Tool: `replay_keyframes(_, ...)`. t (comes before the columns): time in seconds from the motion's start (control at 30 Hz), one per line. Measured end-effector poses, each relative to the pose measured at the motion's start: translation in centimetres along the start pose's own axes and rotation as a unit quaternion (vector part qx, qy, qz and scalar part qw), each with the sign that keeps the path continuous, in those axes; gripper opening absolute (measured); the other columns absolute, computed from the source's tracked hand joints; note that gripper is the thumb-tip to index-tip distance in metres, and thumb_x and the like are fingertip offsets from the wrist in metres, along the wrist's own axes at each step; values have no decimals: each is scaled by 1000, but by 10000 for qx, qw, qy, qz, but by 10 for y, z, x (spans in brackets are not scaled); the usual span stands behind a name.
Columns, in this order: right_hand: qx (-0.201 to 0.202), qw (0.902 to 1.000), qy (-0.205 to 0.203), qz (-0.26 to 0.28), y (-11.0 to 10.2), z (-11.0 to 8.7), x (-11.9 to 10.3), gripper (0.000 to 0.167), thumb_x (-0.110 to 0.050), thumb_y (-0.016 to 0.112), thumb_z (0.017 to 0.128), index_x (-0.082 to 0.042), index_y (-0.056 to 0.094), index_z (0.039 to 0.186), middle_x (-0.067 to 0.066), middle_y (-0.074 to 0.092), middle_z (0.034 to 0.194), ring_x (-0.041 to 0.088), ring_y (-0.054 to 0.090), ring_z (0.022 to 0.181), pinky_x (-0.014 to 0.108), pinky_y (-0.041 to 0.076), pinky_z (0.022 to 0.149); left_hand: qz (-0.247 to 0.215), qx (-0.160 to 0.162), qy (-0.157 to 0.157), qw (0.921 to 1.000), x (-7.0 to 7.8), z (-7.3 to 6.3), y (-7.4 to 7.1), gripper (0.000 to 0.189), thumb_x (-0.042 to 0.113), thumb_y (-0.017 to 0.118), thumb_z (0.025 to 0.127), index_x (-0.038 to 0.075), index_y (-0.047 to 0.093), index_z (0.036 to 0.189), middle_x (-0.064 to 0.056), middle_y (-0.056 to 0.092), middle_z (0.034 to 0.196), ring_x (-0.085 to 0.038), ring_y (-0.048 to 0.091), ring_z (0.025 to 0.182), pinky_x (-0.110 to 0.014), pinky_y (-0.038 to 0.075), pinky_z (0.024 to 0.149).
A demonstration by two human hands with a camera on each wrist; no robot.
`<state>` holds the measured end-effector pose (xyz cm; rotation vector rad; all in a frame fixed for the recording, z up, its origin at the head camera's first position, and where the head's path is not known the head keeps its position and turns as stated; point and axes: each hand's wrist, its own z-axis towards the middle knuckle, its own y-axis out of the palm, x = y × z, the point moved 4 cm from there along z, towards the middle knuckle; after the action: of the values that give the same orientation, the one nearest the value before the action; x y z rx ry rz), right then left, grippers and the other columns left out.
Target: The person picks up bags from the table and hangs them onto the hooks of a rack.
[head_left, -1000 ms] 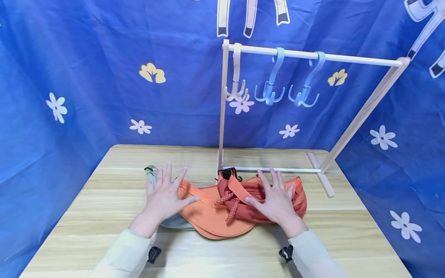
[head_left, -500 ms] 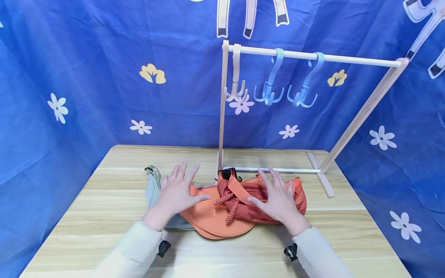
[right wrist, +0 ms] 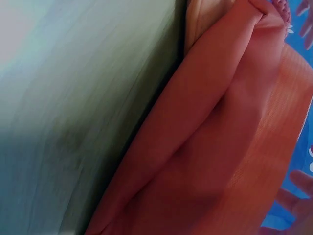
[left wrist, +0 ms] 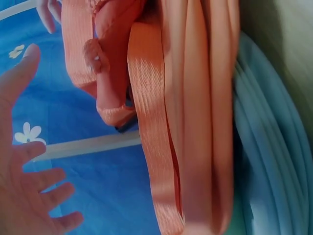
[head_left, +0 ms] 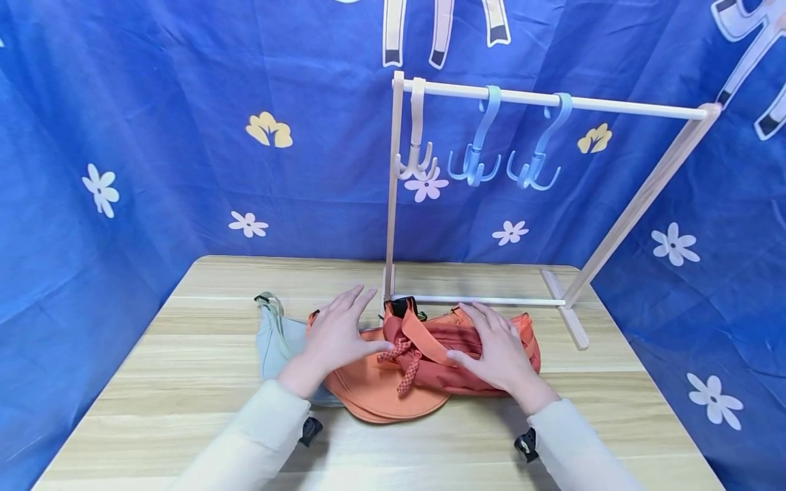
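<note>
Three soft bags lie overlapping on the table. A pale blue-green bag [head_left: 273, 348] is at the left, partly beneath an orange bag [head_left: 393, 392]. On the right, a rust-red drawstring bag [head_left: 454, 378] with an orange strap [head_left: 424, 337] and knotted cord ends covers part of the orange one. My left hand [head_left: 338, 337] hovers over the orange bag, fingers spread and holding nothing; the left wrist view shows the hand [left wrist: 22, 181] apart from the fabric. Above the red bag is my right hand [head_left: 500, 354], thumb apart from the fingers, gripping nothing; whether it touches the fabric is unclear.
Behind the bags stands a wooden rack [head_left: 393, 204] with a white top rail [head_left: 614, 103]. From it hang a pale pink hook [head_left: 417, 136] and two blue hooks, one [head_left: 477, 146] near the middle. A blue patterned cloth [head_left: 184, 170] encloses the wooden table [head_left: 166, 395].
My left hand has moved right, from the blue-green bag's side to over the orange bag, uncovering more of the blue-green bag. The right hand has shifted slightly right. The bags stay put.
</note>
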<state>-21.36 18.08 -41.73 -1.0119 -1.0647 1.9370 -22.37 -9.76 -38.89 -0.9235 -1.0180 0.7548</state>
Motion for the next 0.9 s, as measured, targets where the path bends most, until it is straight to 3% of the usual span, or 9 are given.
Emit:
replay_keyframes(0.23, -228, 9997, 41, 49, 0, -4, 6, 84, -67, 60, 79, -24, 35, 146, 10, 42, 142, 30, 38, 130, 58, 25, 102, -272, 95, 369, 9989, 10, 8, 9, 103, 62, 79, 63, 15, 40, 146, -13, 39, 146, -33, 38, 132, -51, 28, 105)
replay_keyframes(0.5, -248, 9995, -199, 92, -1, -10, 13, 81, -65, 63, 79, -23, 38, 145, 9, 47, 136, 29, 44, 125, 58, 30, 99, -729, 136, 829, 9938, 26, 16, 15, 100, 55, 83, 62, 13, 42, 143, -11, 46, 142, -30, 42, 129, -49, 30, 105)
replay_keyframes(0.73, -249, 9987, -384, 235, -1, -15, 20, 78, -60, 66, 79, -16, 45, 140, 10, 51, 133, 30, 46, 123, 56, 33, 99, -1017, -32, 1147, 9882, 37, 20, 25, 97, 51, 84, 64, 10, 43, 142, -8, 46, 141, -29, 41, 130, -43, 31, 106)
replay_keyframes(0.9, -333, 9980, -404, 359, 0, -18, 25, 76, -60, 67, 80, -19, 45, 140, 9, 51, 134, 30, 47, 123, 56, 34, 97, -1269, -162, 1345, 9826, 48, 23, 32, 95, 48, 85, 64, 8, 44, 141, -10, 48, 140, -31, 40, 130, -44, 31, 105)
